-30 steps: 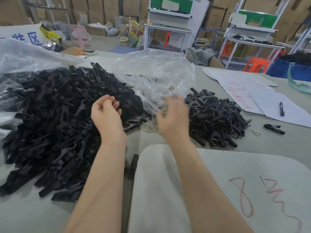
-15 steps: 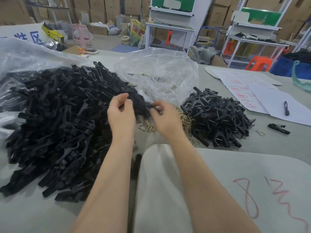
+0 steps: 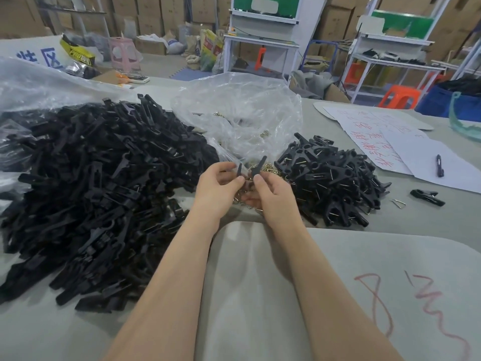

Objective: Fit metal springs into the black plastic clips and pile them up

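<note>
Grip: left hand (image 3: pixel 218 188) pinches clip half (image 3: pixel 239 170), right hand (image 3: pixel 273 194) pinches second half (image 3: pixel 259 165), both just above springs heap (image 3: pixel 270 168). Spring in fingers: cannot tell. Risk: halves skew, spring pops loose into heap. Right of hands: finished pile (image 3: pixel 333 178).

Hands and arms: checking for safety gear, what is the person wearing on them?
Nothing visible. The left hand and right hand are bare: no gloves, and no watch or band at the wrists. Both forearms are bare too, with no sleeves in view.
</note>
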{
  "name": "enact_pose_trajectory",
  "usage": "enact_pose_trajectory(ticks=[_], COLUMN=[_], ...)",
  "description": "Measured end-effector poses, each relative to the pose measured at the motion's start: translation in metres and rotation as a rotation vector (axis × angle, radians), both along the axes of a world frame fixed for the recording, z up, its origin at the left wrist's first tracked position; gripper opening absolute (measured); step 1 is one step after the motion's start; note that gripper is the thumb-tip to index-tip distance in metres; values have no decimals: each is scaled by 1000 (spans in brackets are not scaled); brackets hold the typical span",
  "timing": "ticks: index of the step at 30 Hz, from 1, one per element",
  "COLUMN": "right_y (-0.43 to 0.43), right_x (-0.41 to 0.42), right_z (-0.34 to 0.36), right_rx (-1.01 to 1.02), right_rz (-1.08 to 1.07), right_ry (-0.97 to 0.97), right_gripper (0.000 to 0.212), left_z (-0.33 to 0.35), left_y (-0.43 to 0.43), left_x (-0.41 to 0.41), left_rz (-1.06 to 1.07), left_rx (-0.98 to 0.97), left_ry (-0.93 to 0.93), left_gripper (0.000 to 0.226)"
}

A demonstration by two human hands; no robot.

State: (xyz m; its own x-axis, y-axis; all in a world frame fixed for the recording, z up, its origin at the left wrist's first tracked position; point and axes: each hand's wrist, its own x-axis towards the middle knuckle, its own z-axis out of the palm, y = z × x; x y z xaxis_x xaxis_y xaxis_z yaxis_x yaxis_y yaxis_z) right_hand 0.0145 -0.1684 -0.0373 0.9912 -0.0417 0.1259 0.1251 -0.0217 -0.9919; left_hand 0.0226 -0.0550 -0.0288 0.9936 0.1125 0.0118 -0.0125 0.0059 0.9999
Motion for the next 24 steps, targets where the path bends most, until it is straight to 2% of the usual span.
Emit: enact_pose_trajectory(ticks=[5,8,11,18,24], right_y=[4,5,4,4,2], right_x=[2,3,1,1,2], right_z=[-9,-11,-10,-9,-8], right_rx=[-118,-135,-64,-18,-7], right_rz=[-92,-84,-56,-63,-109], right_ry=[-44,-74,-84,-82,-87], right_gripper=[15,17,19,25,26], left_z=[-1,-1,-1,-5,-7], left_y=[-1,-2,-1,1,1], left_x=[2,2,1,5,8], left_rz=[85,49,-11,-43,-110], left_rx=[12,-142,-288,-338,-289], left_ry=[-111,-55,-3,8,21], left_gripper=[22,22,16,17,31])
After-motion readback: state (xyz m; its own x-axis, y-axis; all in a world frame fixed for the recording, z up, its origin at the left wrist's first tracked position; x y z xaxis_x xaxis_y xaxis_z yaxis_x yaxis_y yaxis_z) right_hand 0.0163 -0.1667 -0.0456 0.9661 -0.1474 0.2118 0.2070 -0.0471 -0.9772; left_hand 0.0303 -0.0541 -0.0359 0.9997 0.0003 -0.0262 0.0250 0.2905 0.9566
